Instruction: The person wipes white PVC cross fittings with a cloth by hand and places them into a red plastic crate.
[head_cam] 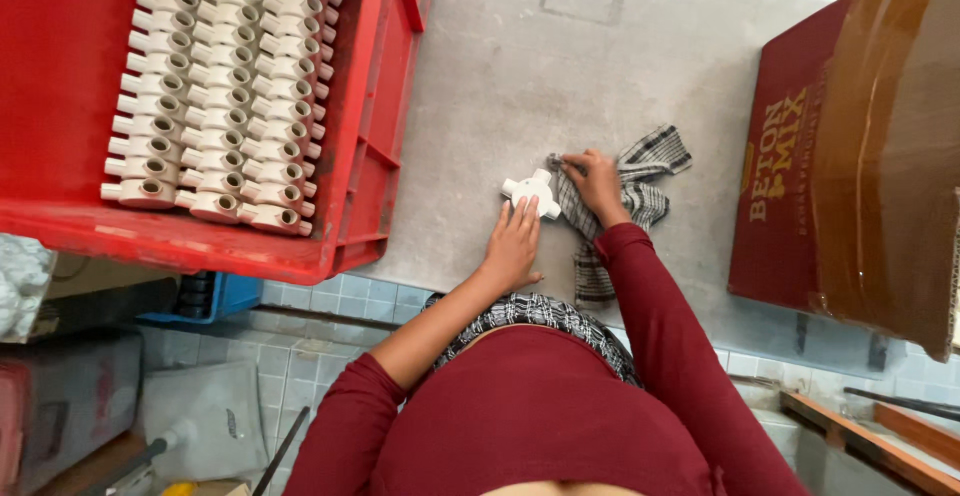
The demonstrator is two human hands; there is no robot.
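White plastic four-way fitting [531, 193] lies on the grey surface [620, 66], steadied by the flat, released left hand [513, 246], while the right hand [597, 182], clenched on the checked cloth [640, 181], should press evenly, wiping each socket.

head | worn on head | looks straight down | near, over worktable [600, 66]

We see a white four-way pipe fitting [532, 192] beside a black-and-white checked cloth [630, 191] on grey concrete tabletop [560, 76]. Cream fittings [215, 86] fill a red crate [370, 106] (sleeves are maroon), and a dark red-brown carton [850, 156] stands nearby.
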